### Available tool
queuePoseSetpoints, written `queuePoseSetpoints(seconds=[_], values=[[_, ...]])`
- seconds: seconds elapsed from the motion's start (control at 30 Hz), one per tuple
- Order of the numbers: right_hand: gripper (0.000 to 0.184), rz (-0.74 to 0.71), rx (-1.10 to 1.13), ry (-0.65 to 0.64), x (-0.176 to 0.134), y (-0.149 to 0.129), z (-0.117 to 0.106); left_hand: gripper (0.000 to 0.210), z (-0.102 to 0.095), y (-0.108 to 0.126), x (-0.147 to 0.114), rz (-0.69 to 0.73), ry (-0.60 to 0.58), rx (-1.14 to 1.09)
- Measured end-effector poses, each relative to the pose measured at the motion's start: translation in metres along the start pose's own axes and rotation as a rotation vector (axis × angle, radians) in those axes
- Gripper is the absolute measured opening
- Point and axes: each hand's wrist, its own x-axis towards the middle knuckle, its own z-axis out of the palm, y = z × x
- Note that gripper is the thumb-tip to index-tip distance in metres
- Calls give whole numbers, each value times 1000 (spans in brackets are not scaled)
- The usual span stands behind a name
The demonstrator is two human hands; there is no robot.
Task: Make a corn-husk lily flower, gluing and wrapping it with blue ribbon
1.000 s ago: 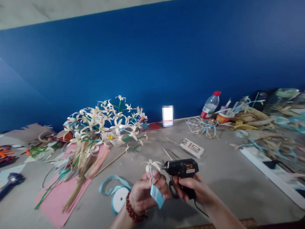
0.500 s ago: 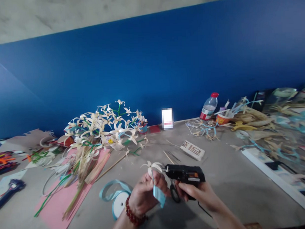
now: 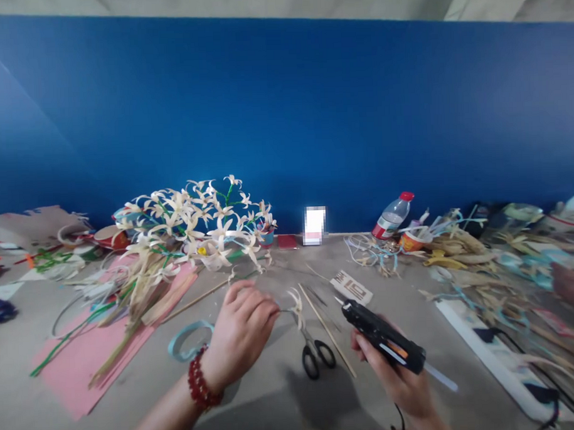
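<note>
Between the closed fingers of my left hand (image 3: 246, 326), the thin stem of a pale, curled-petal artificial flower (image 3: 296, 307) is pinched, its head pointing right. A red bead bracelet circles that wrist. My right hand (image 3: 391, 371) is wrapped round a black hot glue gun (image 3: 383, 337), whose nozzle points up and left, apart from the flower. A clear glue stick (image 3: 441, 377) juts from its back end. Black-handled scissors (image 3: 318, 357) lie between my hands beside a thin wooden stick (image 3: 327, 331). Light-blue ribbon (image 3: 181, 345) rests left of my left hand, partly hidden.
A bunch of similar flowers (image 3: 193, 221) stands back left, behind pink paper (image 3: 69, 385) with dried husks. A bottle (image 3: 394, 215), a cup (image 3: 414, 240) and a white power strip (image 3: 474, 340) are to the right. Another person's hand (image 3: 572, 286) shows at the right edge.
My left hand has turned palm-down and moved left and up, the flower swinging sideways. The glue gun has moved right, away from the flower. The scissors and stick are now uncovered.
</note>
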Motion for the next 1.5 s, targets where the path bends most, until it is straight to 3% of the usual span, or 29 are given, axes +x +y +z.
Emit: queuePoseSetpoints(seconds=[0.1,0.27,0.37,0.47,0.67,0.93,1.2,1.5], values=[[22,10,-54,-180,11,-15,-20,16,-13,-3,5,150,-91,75],[28,103,-89,-480,47,-20,-37,17,-27,-8,7,433,-111,-18],[25,33,-60,-582,66,-3,-32,16,-25,-10,5,539,-77,-104],[22,-110,-23,-742,78,12,-21,17,-19,-11,2,558,-85,-146],[40,-340,144,-1102,90,-3,4,23,-17,-12,5,609,-166,-130],[45,-405,86,-1252,113,-27,18,26,-16,-6,12,662,-271,-181],[50,-403,-51,-1493,126,-49,28,29,-15,-4,17,677,-372,-118],[51,-388,-140,-1545,129,-55,27,27,-17,0,19,589,-429,-217]])
